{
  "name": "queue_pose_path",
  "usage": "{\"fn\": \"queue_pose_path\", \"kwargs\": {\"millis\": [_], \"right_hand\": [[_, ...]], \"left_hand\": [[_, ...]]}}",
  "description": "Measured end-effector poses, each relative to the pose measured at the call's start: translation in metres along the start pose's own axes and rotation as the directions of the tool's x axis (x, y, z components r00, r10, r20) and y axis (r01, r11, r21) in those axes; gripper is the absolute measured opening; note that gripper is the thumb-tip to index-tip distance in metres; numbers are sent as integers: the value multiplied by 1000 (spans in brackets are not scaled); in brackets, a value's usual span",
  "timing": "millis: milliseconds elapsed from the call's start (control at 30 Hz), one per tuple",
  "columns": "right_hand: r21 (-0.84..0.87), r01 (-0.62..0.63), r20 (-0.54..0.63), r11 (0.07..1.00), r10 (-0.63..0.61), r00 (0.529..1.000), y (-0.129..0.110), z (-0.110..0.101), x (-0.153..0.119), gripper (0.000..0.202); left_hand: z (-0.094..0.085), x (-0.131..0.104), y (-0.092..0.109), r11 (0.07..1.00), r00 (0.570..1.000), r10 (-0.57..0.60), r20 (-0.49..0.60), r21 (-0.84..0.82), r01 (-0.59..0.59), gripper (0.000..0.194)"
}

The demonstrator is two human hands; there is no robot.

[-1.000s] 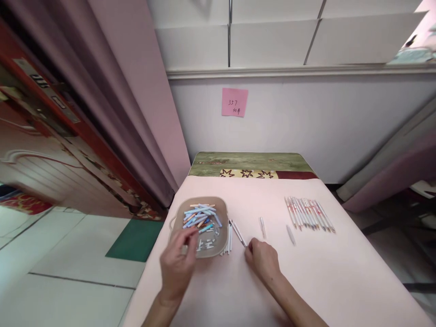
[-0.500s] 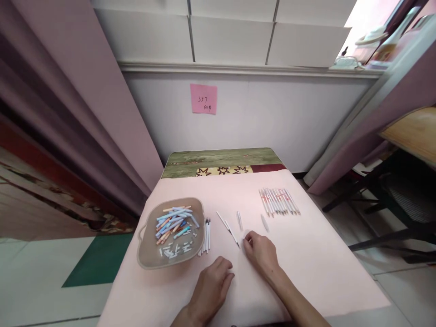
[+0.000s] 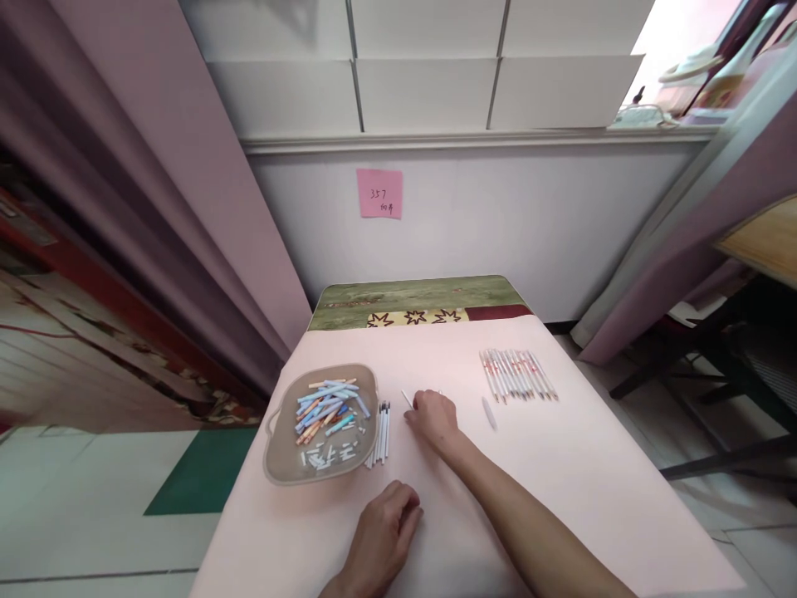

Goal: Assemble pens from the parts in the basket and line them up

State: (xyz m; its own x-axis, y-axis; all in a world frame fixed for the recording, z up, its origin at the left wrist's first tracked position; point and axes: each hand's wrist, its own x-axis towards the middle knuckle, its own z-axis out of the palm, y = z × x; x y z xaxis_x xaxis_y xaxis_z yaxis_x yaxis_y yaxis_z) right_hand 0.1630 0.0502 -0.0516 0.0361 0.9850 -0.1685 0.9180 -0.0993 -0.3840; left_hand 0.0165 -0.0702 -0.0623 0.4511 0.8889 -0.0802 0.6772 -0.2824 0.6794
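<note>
Faced a smooth pale wall (image 3: pixel 498 216) with a square pink note (image 3: pixel 379 193) flat on it. Saw the worktop (image 3: pixel 579 490) under smooth pink cloth, round-cornered at its green far end. Found a shallow, rounded-square beige basin (image 3: pixel 285 457) near the left edge, holding slim blue, orange and teal tubes (image 3: pixel 330 407) and small whitish bits (image 3: pixel 327 457). Noted straight white sticks (image 3: pixel 382 436) close along its right side. Held the left hand (image 3: pixel 381 536) low over the near cloth, fingers curled, thumb slightly apart. Held the right hand (image 3: pixel 434 418), fingers bent down, beside a thin white rod (image 3: pixel 407 399); could not tell whether pinching it. Had a tapered white piece (image 3: pixel 489 413) farther right, then slim red-marked pens (image 3: pixel 520 374) side by side. Saw wide cloth between right forearm and right edge.
</note>
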Motion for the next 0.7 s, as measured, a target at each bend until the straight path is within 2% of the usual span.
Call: {"fn": "queue_pose_path", "kwargs": {"millis": [133,233,333,400,467,533,600,633,700], "right_hand": [[-3,-17,14,1000,17,1000,0,4,10,17],[5,-52,-24,999,52,998,18,-3,5,23],[6,-119,-57,993,119,991,40,-10,0,27],[15,-143,-46,990,144,989,50,-10,-3,26],[37,-151,-25,988,152,988,53,-6,-5,22],[68,-158,-16,985,159,987,53,-1,-5,20],[106,-168,-23,980,171,985,53,3,-4,18],[129,-172,-28,977,177,984,53,3,-4,17],[188,-174,-37,967,184,982,56,1,-5,16]], "left_hand": [[-1,-8,-2,1000,1000,-17,-19,4,17,13],[-4,-15,-2,1000,999,6,-45,0,-6,15],[-17,-20,3,999,991,51,-121,-6,-52,14],[-36,-19,6,997,971,72,-226,13,-71,13],[-64,-15,2,997,925,74,-373,49,-60,11],[-95,-8,-10,998,855,15,-518,60,19,11],[-123,1,-28,987,801,-91,-591,55,153,13],[-133,7,-38,977,806,-109,-582,86,195,13],[-146,18,-55,951,864,-106,-492,205,233,12]]}}
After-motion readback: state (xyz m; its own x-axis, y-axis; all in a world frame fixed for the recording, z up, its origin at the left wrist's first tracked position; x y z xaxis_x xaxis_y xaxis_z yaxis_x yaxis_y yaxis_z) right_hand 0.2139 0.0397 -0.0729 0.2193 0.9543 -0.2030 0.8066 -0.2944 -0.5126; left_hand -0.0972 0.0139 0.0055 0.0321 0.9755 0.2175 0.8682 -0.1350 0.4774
